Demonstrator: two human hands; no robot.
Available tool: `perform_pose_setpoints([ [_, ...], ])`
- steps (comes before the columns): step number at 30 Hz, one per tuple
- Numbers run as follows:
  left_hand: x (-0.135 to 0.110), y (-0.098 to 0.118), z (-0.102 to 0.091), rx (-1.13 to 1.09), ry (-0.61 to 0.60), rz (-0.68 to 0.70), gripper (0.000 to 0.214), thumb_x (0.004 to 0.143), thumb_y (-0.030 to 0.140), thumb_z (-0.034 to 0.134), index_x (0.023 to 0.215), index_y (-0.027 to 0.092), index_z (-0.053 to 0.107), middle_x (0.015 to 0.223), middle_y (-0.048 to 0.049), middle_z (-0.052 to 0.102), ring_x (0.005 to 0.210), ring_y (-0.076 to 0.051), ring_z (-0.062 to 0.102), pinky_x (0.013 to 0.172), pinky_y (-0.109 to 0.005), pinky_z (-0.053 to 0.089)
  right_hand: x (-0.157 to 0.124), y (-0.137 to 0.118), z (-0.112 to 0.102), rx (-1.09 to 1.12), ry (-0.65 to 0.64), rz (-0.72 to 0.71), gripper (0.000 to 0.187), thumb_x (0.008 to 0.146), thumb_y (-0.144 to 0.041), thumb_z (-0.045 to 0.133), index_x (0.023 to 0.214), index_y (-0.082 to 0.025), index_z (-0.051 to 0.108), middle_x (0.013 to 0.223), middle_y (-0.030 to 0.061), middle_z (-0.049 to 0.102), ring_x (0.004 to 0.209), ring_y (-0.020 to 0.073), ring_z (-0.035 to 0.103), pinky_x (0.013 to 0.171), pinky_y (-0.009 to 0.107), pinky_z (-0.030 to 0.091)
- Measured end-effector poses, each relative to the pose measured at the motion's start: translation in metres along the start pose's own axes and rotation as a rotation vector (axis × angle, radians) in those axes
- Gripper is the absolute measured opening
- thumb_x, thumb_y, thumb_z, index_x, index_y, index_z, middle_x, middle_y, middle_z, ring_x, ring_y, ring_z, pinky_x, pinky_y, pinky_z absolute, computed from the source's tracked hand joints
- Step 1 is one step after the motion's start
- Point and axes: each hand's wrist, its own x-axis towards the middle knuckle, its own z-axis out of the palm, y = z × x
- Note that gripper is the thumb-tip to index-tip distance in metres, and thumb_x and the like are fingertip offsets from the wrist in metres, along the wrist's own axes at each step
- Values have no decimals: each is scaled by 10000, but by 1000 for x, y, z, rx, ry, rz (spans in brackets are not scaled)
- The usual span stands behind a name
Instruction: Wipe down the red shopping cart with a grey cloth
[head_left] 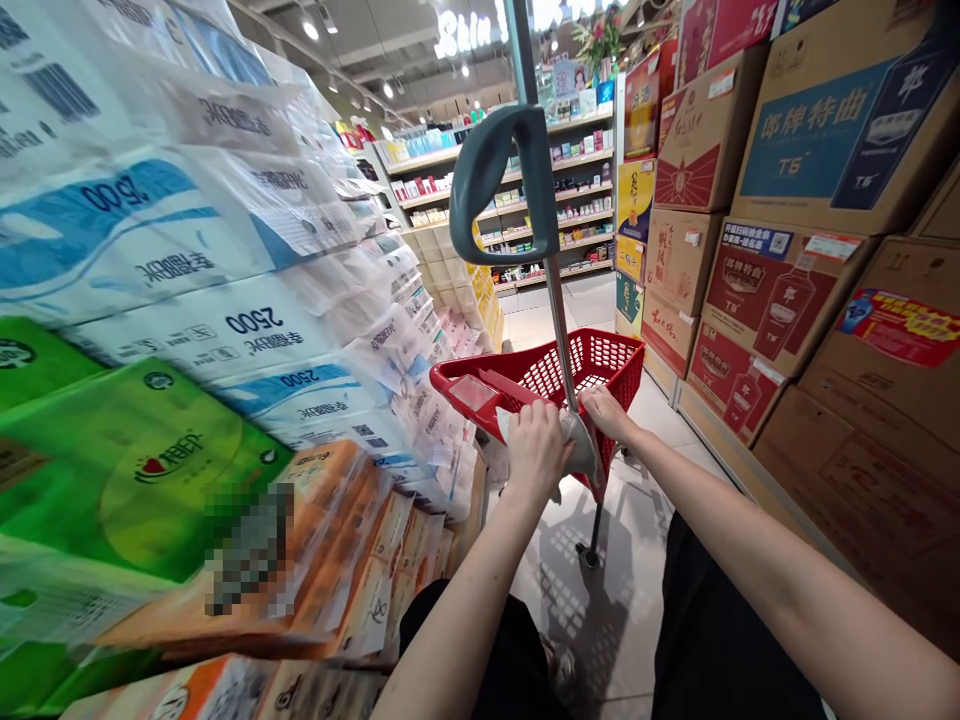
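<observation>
Both my hands are at the near rim of a red plastic mesh shopping basket [585, 365] on a wheeled cart. My left hand [536, 447] grips a pale grey, soft, crumpled item [580, 446], perhaps cloth or film. My right hand [604, 414] is curled over that item's upper end, right next to the cart's metal pole [560, 320]. A grey plastic loop handle [495, 185] tops the pole, above my hands. The basket's inside is only partly visible behind my hands.
Wrapped tissue packs [172, 270] stand stacked high along the left. Printed cardboard cartons [780, 290] are stacked along the right. Store shelves of boxed goods [510, 190] line the far end. A tiled floor [600, 620] runs between the stacks, with the cart's wheel on it.
</observation>
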Motion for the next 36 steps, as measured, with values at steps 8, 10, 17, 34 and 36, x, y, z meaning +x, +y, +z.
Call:
perform_pose_setpoints([
  [8, 26, -28, -5, -61, -437, 151, 491, 835, 553, 377, 852, 146, 650, 867, -140, 681, 847, -276, 645, 717, -336, 460, 3, 1, 2, -14, -45, -24, 518, 957, -411, 134, 765, -221, 576, 801, 44, 577, 873, 203, 450, 867, 358, 347],
  [10, 40, -27, -7, -97, -542, 148, 519, 832, 563, 347, 874, 153, 663, 890, -130, 689, 863, -270, 648, 707, -317, 466, 5, 4, 1, -3, -53, -22, 515, 954, -420, 146, 736, -220, 567, 776, 41, 572, 877, 201, 455, 875, 355, 345],
  [17, 49, -17, -5, -153, -635, 173, 532, 828, 565, 327, 845, 157, 667, 879, -110, 690, 818, -248, 651, 681, -295, 462, 14, 13, -5, 76, -101, 41, 516, 942, -451, 160, 684, -215, 540, 749, 33, 579, 904, 205, 454, 838, 343, 360],
  [34, -4, -102, 19, -145, -83, 298, 151, 812, 226, 511, 953, 193, 552, 1006, -82, 592, 1002, -224, 511, 932, -382, 385, 31, 1, 5, 57, -156, 126, 470, 931, -402, 209, 671, -224, 558, 825, 53, 639, 890, 225, 491, 827, 366, 366],
  [36, 1, -94, 18, -134, -102, 300, 142, 790, 211, 519, 925, 193, 559, 989, -86, 603, 976, -227, 524, 929, -382, 385, 33, -1, 5, 71, -140, 167, 471, 923, -404, 229, 645, -219, 560, 796, 62, 644, 823, 220, 520, 796, 360, 382],
])
